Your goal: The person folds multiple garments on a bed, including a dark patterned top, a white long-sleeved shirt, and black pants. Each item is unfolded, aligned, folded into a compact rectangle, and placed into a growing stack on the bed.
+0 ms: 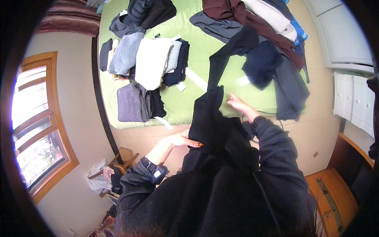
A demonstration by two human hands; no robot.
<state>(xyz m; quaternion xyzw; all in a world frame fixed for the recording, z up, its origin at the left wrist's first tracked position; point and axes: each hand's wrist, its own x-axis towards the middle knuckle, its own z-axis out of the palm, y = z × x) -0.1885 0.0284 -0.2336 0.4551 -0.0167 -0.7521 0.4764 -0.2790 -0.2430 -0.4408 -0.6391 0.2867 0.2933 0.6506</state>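
Observation:
A black long-sleeved garment [208,121] hangs from my left hand [185,140], whose thumb lies over its front edge. The rest of that hand's fingers are hidden behind the cloth. From the garment's top, a narrow dark strip of fabric [218,66] stretches across the bed to a heap of clothes. My right hand [237,103] is just right of the garment, over the green bed sheet [177,108]. Its index finger points away from me, apart from the thumb, and no cloth shows in it.
Folded clothes, including a white top [152,63] and a grey knit [133,102], stand in stacks on the left. Unfolded clothes, with a navy piece [263,63] and maroon one [274,35], lie right. A wooden chest [333,198] and white cabinet [353,100] stand further right.

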